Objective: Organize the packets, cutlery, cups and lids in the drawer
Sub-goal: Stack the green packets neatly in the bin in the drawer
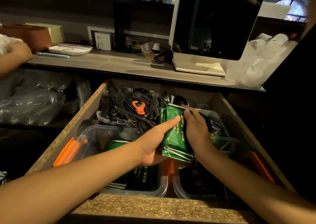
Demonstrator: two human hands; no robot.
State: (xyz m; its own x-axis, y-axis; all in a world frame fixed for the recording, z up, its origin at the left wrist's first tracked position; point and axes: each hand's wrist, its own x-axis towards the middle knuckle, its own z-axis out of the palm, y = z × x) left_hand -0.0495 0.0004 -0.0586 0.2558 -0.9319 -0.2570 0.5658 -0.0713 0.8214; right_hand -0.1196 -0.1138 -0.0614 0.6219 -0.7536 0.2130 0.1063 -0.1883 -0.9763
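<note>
Centre of frame: both hands over the open drawer (68,131), holding a stack of green packets (176,138). Left hand (153,141) under and beside the stack, thumb pressed on its face, fingers curled beneath. Right hand (196,129) on the right edge, fingers (187,109) wrapped over the top end. Stack sits tilted above two clear containers (162,188) with orange clips, more green and dark packets inside them. Black plastic cutlery (123,107) piled at the drawer's back, an orange tool (139,106) among it. Upper right: screen (217,22) and bagged clear cups (256,56) on the bench (111,61). Another person's hand (20,52) upper left.
</note>
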